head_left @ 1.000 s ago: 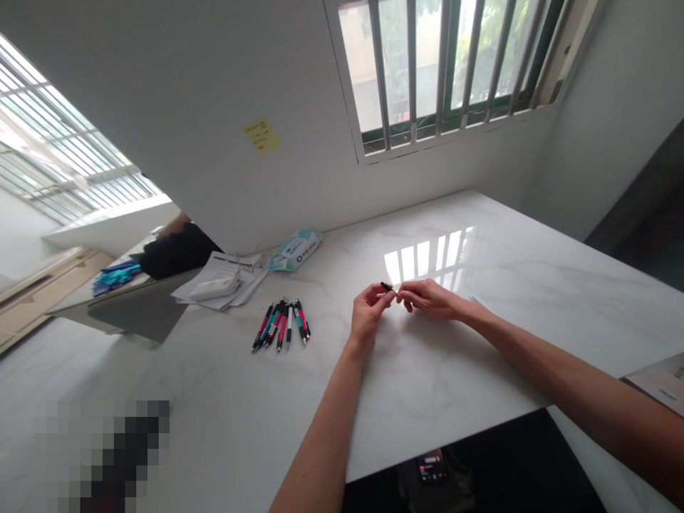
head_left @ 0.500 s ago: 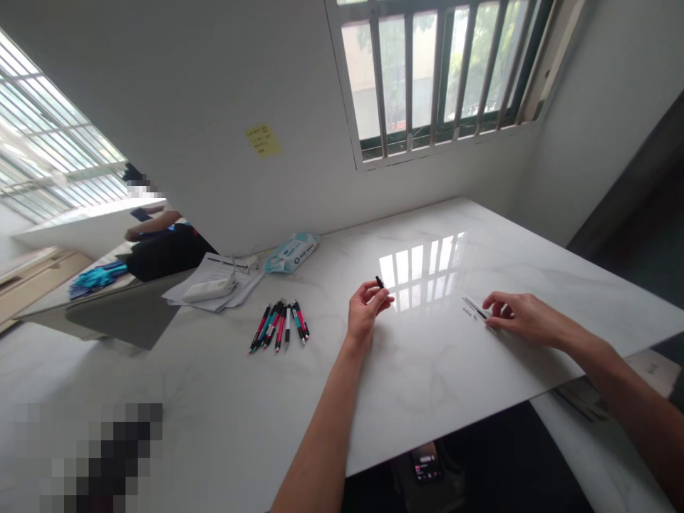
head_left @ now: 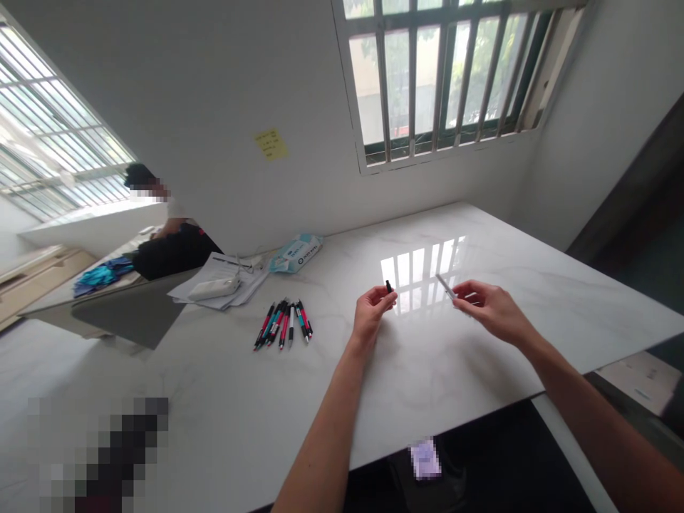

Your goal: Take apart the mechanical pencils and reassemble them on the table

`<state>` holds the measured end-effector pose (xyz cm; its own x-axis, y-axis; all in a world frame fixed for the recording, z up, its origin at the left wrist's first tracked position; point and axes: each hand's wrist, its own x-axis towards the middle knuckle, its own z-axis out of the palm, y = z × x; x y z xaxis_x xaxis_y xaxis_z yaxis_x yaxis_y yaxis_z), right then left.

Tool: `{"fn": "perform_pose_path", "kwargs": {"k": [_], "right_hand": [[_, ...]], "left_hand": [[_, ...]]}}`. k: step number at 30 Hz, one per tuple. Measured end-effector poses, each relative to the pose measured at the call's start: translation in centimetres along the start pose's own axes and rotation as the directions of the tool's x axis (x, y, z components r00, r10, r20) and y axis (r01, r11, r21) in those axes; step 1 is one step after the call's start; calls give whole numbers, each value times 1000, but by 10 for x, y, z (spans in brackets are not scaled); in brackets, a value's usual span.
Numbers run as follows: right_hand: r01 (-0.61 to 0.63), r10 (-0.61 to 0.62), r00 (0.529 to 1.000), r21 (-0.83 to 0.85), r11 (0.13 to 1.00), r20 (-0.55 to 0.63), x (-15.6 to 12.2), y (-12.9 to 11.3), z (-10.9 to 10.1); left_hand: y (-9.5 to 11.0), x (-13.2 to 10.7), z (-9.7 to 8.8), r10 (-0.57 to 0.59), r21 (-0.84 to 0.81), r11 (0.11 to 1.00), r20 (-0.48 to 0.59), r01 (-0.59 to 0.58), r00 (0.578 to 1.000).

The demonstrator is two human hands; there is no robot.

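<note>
My left hand (head_left: 374, 310) is raised over the white marble table (head_left: 438, 370) and pinches a small black pen part (head_left: 389, 286) between thumb and fingertips. My right hand (head_left: 489, 306) is just to its right, fingers closed on a thin grey-white pen barrel (head_left: 446, 286) that points up and left toward the left hand. The two pieces are a short gap apart. A bundle of several red, teal and black pens (head_left: 284, 324) lies on the table left of my left hand.
A wet-wipes pack (head_left: 296, 253) and a stack of papers with a white object on top (head_left: 216, 286) lie near the wall. A yellow sticky note (head_left: 271, 143) hangs on the wall. Another person (head_left: 165, 239) sits at far left. The table's front edge is close below my arms.
My right hand went out to the table at the right, picked up the thin barrel, and has brought it back up toward the left hand, which kept the black part.
</note>
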<state>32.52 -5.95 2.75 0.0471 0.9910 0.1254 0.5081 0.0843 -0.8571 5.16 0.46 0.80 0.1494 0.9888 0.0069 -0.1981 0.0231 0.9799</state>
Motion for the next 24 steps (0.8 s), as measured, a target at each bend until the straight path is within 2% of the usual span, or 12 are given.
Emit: {"fn": "perform_pose_path", "kwargs": {"k": [3,6,9,12,16,19,21,24], "right_hand": [[35,-47,994,116,993,96,1,-27,37],[46,-70,986,153,987,153,4,-41,63],[51,-78,983,161,986,166,7,-46,75],[57,-85,980,156,986,179,9,-45,78],[111,-125,975,84,990,183,8,-32,67],[179,-176,983,-76,981,45,4,-12,44],[171,-184,981,-190,967,-55,-1,5,24],[134,-192,971,-338,931,-143,-9,27,-4]], "left_hand": [[1,-2,1,-17,-21,1000,52,18,999],[2,-4,1,-30,-43,998,106,35,994],[1,-4,-1,-33,-48,998,138,40,990],[-1,-2,-1,-34,-36,998,175,41,984],[-3,-1,0,-39,7,999,202,39,979],[-1,-1,0,-45,25,999,162,42,986],[1,-1,-1,-49,30,999,124,45,991],[3,-1,-1,-49,36,998,83,46,995]]}}
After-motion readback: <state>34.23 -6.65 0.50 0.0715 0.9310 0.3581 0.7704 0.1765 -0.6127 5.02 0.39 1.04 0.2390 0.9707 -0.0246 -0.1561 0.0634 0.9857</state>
